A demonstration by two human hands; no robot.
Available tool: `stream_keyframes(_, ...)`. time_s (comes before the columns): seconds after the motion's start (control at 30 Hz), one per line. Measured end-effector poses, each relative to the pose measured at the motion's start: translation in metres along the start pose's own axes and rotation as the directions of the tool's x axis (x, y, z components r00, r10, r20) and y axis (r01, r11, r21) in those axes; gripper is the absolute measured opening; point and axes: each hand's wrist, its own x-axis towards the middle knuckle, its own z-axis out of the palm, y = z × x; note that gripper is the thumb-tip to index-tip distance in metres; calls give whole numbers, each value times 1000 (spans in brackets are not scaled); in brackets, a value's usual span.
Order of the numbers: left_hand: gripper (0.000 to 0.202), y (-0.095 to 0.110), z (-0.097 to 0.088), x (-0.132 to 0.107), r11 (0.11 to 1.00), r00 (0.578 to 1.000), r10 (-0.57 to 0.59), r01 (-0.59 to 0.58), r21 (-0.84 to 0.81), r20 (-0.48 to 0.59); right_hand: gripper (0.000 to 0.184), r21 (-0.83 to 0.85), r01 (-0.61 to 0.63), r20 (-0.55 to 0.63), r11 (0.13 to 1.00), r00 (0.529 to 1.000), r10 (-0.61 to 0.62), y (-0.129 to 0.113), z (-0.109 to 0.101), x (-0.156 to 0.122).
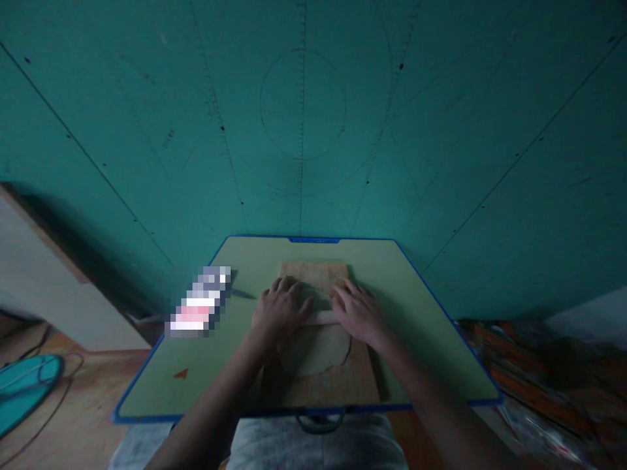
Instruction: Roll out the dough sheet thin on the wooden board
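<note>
A flat, rounded sheet of dough [313, 352] with a ragged edge lies on a wooden board [326, 395]. Across the dough runs a pale rolling pin [322, 318], visible only between my hands. My left hand [283, 305] is closed over its left end, fingers pointing forward and thumb toward the middle. At the other end, my right hand [356, 309] bears down on the pin with bent fingers. Both palms hide the pin's ends. Beyond the pin, more dough [315, 297] shows between my fingers.
The board rests on a pale green folding table [416, 352] with a blue rim. On its left are a pixelated object [200, 303], a thin grey strip [243, 294] and an orange triangle mark [181, 374]. A green wall [304, 130] rises behind; clutter [529, 385] lies right.
</note>
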Motion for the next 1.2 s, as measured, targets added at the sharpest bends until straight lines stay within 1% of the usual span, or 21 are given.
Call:
stream_keyframes(0.1, 37, 4, 0, -12, 1000, 999, 6, -7, -7, -39, 36, -26, 29, -48, 999, 998, -30, -4, -1, -17)
stream_keyframes(0.23, 32, 10, -1, -28, 1000, 998, 6, -8, -31, -65, 37, -41, 76, -104, 996, 991, -80, -9, -1, -38)
stream_keyframes(0.3, 32, 11, 0, -34, 1000, 997, 7, -9, -16, -76, 37, -35, 95, -110, 995, 989, -99, -10, -1, -46)
stream_keyframes(0.43, 30, 12, 3, -45, 999, 997, 30, -28, 17, -75, 40, -35, 92, -108, 995, 990, -96, -11, 2, -61)
stream_keyframes(0.53, 31, 13, 5, -49, 999, 997, 31, -30, 12, -68, 44, -49, 98, -115, 994, 988, -103, -11, 5, -67)
stream_keyframes(0.6, 34, 13, 5, -45, 1000, 998, 12, -12, 6, -69, 46, -53, 95, -121, 994, 988, -100, -11, 6, -62)
stream_keyframes(0.67, 38, 12, 4, -35, 1000, 998, -11, 12, 9, -65, 45, -50, 72, -116, 996, 990, -77, -10, 5, -50)
stream_keyframes(0.73, 40, 10, 2, -21, 999, 999, -26, 27, 30, -41, 43, -39, 32, -88, 999, 995, -36, -9, 3, -34)
stream_keyframes(0.83, 43, 5, 2, -3, 998, 1000, -13, 13, 63, -1, 40, -26, -27, -25, 999, 999, 26, -7, -1, -12)
stream_keyframes(0.93, 50, 2, 7, 1, 997, 1000, -11, 11, 71, -2, 40, -42, -32, -3, 999, 999, 32, -8, -4, -5)
stream_keyframes(1.0, 58, 4, 11, -6, 996, 999, -36, 37, 80, -22, 42, -52, -6, -22, 999, 1000, 5, -8, -4, -11)
stream_keyframes(1.07, 64, 7, 15, -19, 994, 996, -65, 70, 88, -66, 44, -55, 23, -53, 998, 998, -25, -10, -3, -23)
stream_keyframes(1.13, 63, 12, 17, -37, 993, 990, -66, 77, 85, -125, 46, -52, 44, -75, 998, 996, -48, -12, 0, -40)
stream_keyframes(1.2, 60, 16, 20, -57, 996, 984, -24, 37, 76, -174, 48, -44, 56, -90, 997, 994, -59, -14, 3, -58)
